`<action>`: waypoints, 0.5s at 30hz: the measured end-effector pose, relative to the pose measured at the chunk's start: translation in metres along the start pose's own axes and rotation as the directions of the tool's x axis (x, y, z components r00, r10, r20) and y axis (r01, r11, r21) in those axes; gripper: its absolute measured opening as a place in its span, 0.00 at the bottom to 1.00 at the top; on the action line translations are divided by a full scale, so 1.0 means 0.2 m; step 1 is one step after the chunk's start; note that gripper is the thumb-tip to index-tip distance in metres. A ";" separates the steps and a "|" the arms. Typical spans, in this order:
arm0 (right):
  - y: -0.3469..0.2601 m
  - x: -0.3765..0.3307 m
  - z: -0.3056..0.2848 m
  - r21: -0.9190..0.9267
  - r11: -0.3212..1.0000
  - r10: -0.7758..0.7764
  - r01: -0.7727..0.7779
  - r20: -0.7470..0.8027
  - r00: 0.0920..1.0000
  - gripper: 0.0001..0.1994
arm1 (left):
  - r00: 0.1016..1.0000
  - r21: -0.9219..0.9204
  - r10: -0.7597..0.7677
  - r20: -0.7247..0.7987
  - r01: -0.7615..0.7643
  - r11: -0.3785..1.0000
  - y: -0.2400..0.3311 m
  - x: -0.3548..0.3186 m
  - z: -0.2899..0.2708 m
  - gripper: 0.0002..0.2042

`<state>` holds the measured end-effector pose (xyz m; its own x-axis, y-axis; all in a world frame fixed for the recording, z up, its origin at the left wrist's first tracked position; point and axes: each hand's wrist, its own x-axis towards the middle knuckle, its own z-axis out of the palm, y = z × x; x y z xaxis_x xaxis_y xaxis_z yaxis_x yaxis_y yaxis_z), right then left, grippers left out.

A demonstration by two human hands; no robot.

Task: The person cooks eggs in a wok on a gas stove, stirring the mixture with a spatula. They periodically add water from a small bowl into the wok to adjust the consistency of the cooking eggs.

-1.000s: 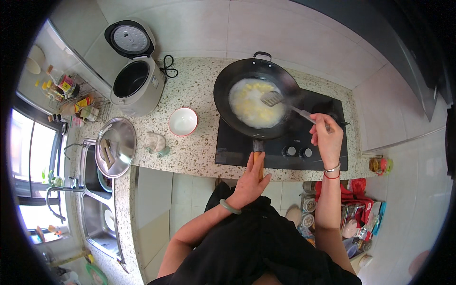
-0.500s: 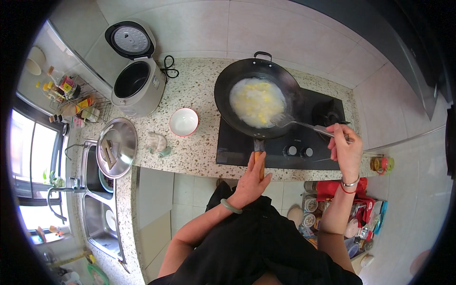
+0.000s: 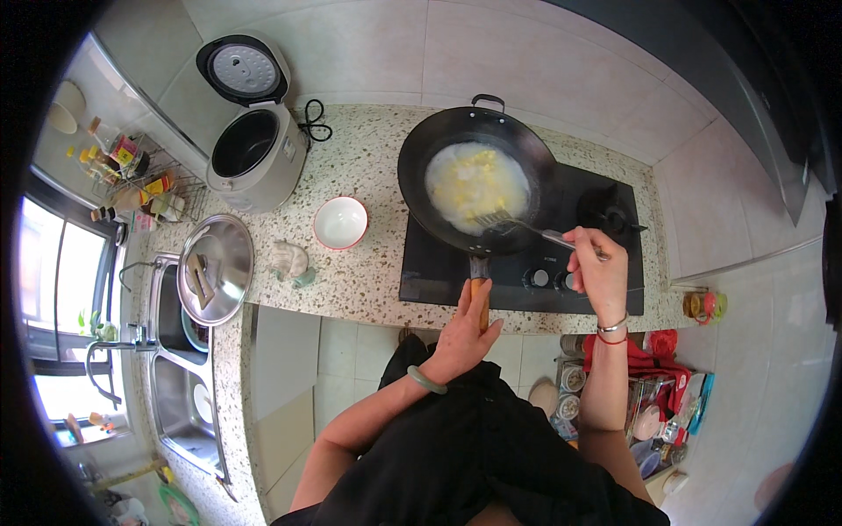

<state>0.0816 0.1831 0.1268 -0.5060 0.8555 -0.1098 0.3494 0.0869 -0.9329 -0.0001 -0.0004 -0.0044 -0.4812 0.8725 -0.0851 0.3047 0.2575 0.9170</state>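
A black wok (image 3: 421, 180) sits on the left part of the black cooktop (image 3: 517, 294). Cloudy whitish liquid with yellow egg-like pieces (image 3: 474, 180) fills its bottom. My left hand (image 3: 465, 337) is wrapped round the wok's wooden handle (image 3: 479, 302) at the near side. In my right hand (image 3: 601, 272) is the handle of a slotted metal spatula (image 3: 548, 234). The spatula's head dips into the near right part of the liquid. Left of the wok stands a white bowl with a red rim (image 3: 340, 223).
An open rice cooker (image 3: 263, 162) stands at the back left, its cord beside it. A metal lid (image 3: 215, 270) lies near the sink (image 3: 184, 408). A crumpled pale cloth (image 3: 289, 261) is on the counter (image 3: 351, 289). Below right is a drawer with jars and red packages (image 3: 649, 403).
My right hand has moved left and slightly down with the spatula, whose head has shifted left through the liquid. My left hand stays on the wok handle.
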 end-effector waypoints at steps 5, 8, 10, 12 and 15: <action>0.07 0.05 0.08 0.100 0.995 0.004 -0.003 -0.014 1.000 0.12 | 1.000 0.021 -0.012 0.012 0.012 1.000 0.01 0.00 -0.01 0.33; 0.11 0.07 0.11 0.131 0.991 -0.018 0.017 0.002 1.000 0.11 | 1.000 0.020 -0.021 0.013 0.020 1.000 0.01 0.00 0.00 0.33; 0.13 0.08 0.12 0.146 0.989 -0.017 0.016 0.005 1.000 0.11 | 1.000 0.016 -0.020 0.009 0.020 1.000 0.00 0.00 0.00 0.33; 0.15 0.10 0.14 0.158 0.987 -0.038 0.038 -0.003 0.999 0.11 | 1.000 0.012 -0.019 0.006 0.019 1.000 0.00 0.00 0.00 0.33; 0.17 0.13 0.15 0.159 0.986 -0.051 0.053 -0.013 0.999 0.11 | 1.000 0.003 -0.020 0.006 0.020 1.000 0.01 0.00 0.00 0.33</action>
<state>0.0561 0.1920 0.0821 -0.5130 0.8565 -0.0573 0.1925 0.0497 -0.9800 0.0002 0.0003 -0.0032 -0.4823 0.8696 -0.1054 0.2978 0.2759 0.9139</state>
